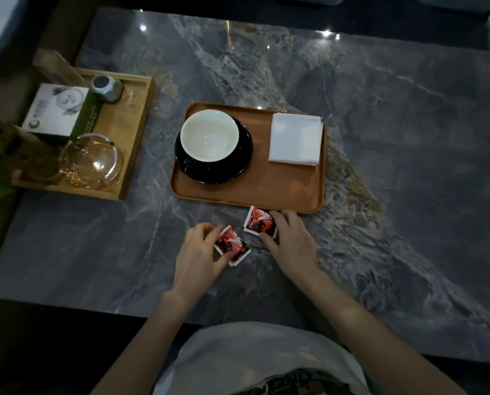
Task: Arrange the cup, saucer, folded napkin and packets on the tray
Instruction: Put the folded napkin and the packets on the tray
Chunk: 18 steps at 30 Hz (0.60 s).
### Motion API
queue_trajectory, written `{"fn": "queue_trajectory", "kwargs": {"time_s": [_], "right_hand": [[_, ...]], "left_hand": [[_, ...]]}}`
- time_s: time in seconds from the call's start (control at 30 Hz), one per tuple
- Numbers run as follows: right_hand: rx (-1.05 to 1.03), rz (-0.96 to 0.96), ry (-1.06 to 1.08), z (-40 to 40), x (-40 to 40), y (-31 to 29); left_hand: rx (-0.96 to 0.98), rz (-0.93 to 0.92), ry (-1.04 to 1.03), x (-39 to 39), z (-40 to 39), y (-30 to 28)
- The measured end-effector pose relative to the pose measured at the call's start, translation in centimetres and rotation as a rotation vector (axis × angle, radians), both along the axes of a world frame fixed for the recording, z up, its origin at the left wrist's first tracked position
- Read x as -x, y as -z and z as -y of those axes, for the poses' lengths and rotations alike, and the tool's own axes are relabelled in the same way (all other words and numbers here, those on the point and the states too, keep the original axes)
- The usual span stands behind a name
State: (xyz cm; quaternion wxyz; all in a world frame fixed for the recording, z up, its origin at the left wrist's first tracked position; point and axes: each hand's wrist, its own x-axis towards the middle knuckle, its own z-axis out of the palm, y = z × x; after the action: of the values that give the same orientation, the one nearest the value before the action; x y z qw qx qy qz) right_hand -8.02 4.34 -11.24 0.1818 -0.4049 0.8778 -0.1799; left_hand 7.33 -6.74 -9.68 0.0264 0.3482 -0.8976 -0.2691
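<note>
Head view showed each hand, left hand [201,249] and right hand [288,238], pinching a red packet [232,245] on the bench [380,109]; thin sachets could slip short of the tray [266,183].

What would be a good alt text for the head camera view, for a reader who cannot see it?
A person's left hand and right hand each grip a red packet, the left packet and the right packet, on a marble table just before a brown tray. The tray holds a white cup on a black saucer and a folded napkin.
</note>
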Motion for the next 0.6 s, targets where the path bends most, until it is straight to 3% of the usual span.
{"fn": "queue_trajectory", "kwargs": {"time_s": [0.37,0.5,0.6], "right_hand": [[0.150,0.007,0.039,-0.4,0.0,-0.2],[0.229,0.159,0.053,-0.6,0.3,-0.2],[0.371,0.288,0.176,-0.4,1.3,-0.7]], "left_hand": [[-0.087,-0.040,-0.086,0.8,-0.4,0.2],[-0.254,-0.061,-0.085,1.2,0.6,-0.1],[-0.409,-0.090,-0.124,2.1,2.1,-0.6]]}}
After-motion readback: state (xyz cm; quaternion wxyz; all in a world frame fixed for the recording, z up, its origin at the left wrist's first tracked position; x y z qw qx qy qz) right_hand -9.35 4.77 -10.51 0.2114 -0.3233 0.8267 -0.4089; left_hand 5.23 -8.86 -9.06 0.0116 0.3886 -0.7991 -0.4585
